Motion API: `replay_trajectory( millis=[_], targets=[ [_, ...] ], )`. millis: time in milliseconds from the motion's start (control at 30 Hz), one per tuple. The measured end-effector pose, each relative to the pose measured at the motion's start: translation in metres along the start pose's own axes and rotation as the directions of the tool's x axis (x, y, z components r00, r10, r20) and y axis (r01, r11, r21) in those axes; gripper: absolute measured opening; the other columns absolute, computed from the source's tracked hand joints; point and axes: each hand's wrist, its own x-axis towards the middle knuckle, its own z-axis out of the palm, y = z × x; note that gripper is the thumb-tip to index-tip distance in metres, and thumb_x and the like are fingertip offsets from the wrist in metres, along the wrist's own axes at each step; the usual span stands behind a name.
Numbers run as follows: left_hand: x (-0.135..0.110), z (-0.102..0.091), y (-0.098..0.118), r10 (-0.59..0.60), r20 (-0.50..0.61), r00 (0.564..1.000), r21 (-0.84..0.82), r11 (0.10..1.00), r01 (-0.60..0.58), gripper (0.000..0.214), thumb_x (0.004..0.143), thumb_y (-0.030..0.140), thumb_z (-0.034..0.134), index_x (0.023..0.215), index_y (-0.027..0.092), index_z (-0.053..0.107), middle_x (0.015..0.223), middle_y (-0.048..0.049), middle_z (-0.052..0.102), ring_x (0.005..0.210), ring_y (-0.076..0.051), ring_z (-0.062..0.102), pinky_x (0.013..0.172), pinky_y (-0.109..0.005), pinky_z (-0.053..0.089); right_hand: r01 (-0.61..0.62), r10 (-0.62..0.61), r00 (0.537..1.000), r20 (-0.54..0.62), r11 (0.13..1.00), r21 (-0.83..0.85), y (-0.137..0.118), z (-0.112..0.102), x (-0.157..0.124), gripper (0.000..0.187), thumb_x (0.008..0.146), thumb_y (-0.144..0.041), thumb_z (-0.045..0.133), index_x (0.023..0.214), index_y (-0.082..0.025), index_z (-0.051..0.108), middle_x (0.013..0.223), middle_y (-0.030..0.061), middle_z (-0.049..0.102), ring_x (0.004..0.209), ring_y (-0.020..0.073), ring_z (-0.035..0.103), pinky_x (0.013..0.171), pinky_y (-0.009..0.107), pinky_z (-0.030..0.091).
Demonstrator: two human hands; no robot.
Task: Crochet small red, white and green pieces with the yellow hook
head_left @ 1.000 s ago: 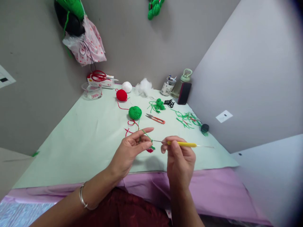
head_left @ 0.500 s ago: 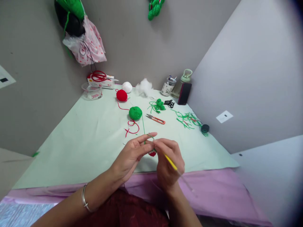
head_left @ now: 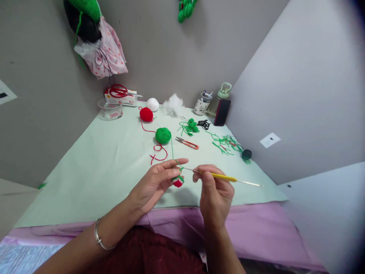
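Note:
A small red, white and green crochet piece [head_left: 178,181] is pinched in my left hand [head_left: 155,182], its red side facing me. Green yarn runs over my left index finger, back to the green yarn ball [head_left: 163,135]. In my right hand [head_left: 216,190] is a crochet hook [head_left: 225,177] with a yellow handle, held almost level and closed in by thumb and fingers. The hook's thin metal tip meets the green yarn at the top of the piece. A second metal end sticks out to the right of my hand.
Thread snips [head_left: 187,143] lie beyond my hands, near loose red yarn [head_left: 159,153]. Farther back are a red yarn ball [head_left: 146,114], white stuffing [head_left: 173,105], a pen cup [head_left: 202,104], a bottle [head_left: 224,93] and a phone [head_left: 222,113]. Green yarn scraps [head_left: 226,144] lie right.
My right hand has moved right, away from my left, and the hook has swung from steeply slanted to nearly level. More of the crochet piece now shows.

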Motion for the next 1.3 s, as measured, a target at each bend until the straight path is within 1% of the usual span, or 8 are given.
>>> replay_trajectory(
  millis=[200, 333, 567, 767, 967, 1100, 1200, 1300],
  targets=[
    [-0.001, 0.004, -0.003, 0.061, -0.018, 0.998, 0.079, 0.995, -0.059, 0.033, 0.076, 0.025, 0.089, 0.109, 0.025, 0.086, 0.083, 0.0, 0.067, 0.079, -0.013, 0.061, 0.081, -0.026, 0.048, -0.136, 0.129, 0.99, 0.06, 0.98, 0.144, -0.001, 0.001, 0.004, 0.013, 0.097, -0.029, 0.071, 0.091, -0.025, 0.082, 0.084, 0.0015, 0.073, 0.065, 0.0117, 0.065, 0.062, 0.026, 0.054],
    [-0.001, 0.002, -0.009, 0.15, 0.037, 0.988, 0.179, 0.972, -0.154, 0.04, 0.08, 0.025, 0.089, 0.119, 0.03, 0.083, 0.084, 0.0014, 0.07, 0.082, -0.013, 0.064, 0.086, -0.028, 0.049, 0.02, -0.012, 0.988, 0.153, 0.998, -0.055, -0.002, 0.006, -0.001, 0.015, 0.099, -0.022, 0.068, 0.098, -0.028, 0.082, 0.094, 0.0026, 0.08, 0.089, 0.0171, 0.074, 0.08, 0.031, 0.06],
    [0.003, 0.007, -0.009, 0.171, -0.033, 0.985, 0.142, 0.976, -0.165, 0.035, 0.08, 0.029, 0.09, 0.114, 0.026, 0.084, 0.091, -0.0014, 0.075, 0.085, -0.014, 0.064, 0.082, -0.027, 0.049, 0.196, -0.158, 0.971, 0.18, 0.956, -0.218, -0.007, 0.009, 0.0, 0.023, 0.101, -0.014, 0.061, 0.103, -0.027, 0.079, 0.096, 0.0027, 0.08, 0.09, 0.0173, 0.075, 0.073, 0.029, 0.062],
    [0.004, 0.012, -0.011, 0.072, -0.078, 0.994, -0.001, 0.997, -0.072, 0.05, 0.077, 0.031, 0.093, 0.124, 0.02, 0.08, 0.086, -0.0023, 0.075, 0.079, -0.012, 0.061, 0.08, -0.026, 0.047, 0.55, -0.489, 0.833, 0.259, 0.679, -0.486, 0.005, 0.009, -0.012, 0.041, 0.095, -0.006, 0.068, 0.125, -0.032, 0.077, 0.113, 0.0073, 0.077, 0.095, 0.02, 0.075, 0.074, 0.034, 0.065],
    [0.003, 0.001, -0.002, -0.005, -0.04, 0.999, 0.026, 1.0, 0.006, 0.041, 0.076, 0.029, 0.092, 0.115, 0.02, 0.083, 0.087, -0.0021, 0.071, 0.087, -0.015, 0.065, 0.085, -0.027, 0.047, 0.196, -0.185, 0.98, 0.069, 0.957, -0.212, -0.008, -0.001, -0.004, 0.021, 0.099, -0.013, 0.064, 0.1, -0.027, 0.08, 0.085, 0.0017, 0.075, 0.072, 0.0152, 0.068, 0.066, 0.031, 0.057],
    [-0.002, 0.005, 0.0, 0.088, -0.086, 0.992, 0.124, 0.989, -0.077, 0.041, 0.075, 0.028, 0.091, 0.114, 0.022, 0.084, 0.082, 0.0005, 0.068, 0.08, -0.013, 0.06, 0.078, -0.027, 0.046, -0.029, 0.028, 1.0, 0.002, 0.999, 0.039, -0.014, -0.004, 0.004, 0.015, 0.098, -0.022, 0.067, 0.089, -0.022, 0.08, 0.081, 0.0019, 0.072, 0.062, 0.012, 0.063, 0.061, 0.029, 0.052],
    [-0.004, 0.009, -0.004, 0.164, -0.079, 0.983, 0.178, 0.973, -0.148, 0.046, 0.078, 0.027, 0.09, 0.122, 0.024, 0.081, 0.081, 0.002, 0.067, 0.075, -0.012, 0.057, 0.073, -0.026, 0.045, -0.066, 0.065, 0.998, 0.017, 0.995, 0.07, -0.012, -0.002, 0.002, 0.015, 0.098, -0.024, 0.067, 0.09, -0.023, 0.08, 0.081, 0.0018, 0.072, 0.06, 0.0117, 0.063, 0.059, 0.028, 0.052],
    [-0.003, 0.012, -0.01, 0.21, -0.099, 0.973, 0.176, 0.966, -0.19, 0.057, 0.078, 0.025, 0.091, 0.133, 0.024, 0.075, 0.081, 0.0031, 0.068, 0.075, -0.011, 0.058, 0.075, -0.026, 0.046, 0.096, -0.085, 0.993, 0.076, 0.981, -0.166, -0.006, 0.003, -0.006, 0.02, 0.099, -0.018, 0.065, 0.101, -0.028, 0.081, 0.088, 0.0021, 0.074, 0.072, 0.0146, 0.068, 0.067, 0.031, 0.056]
  ],
)
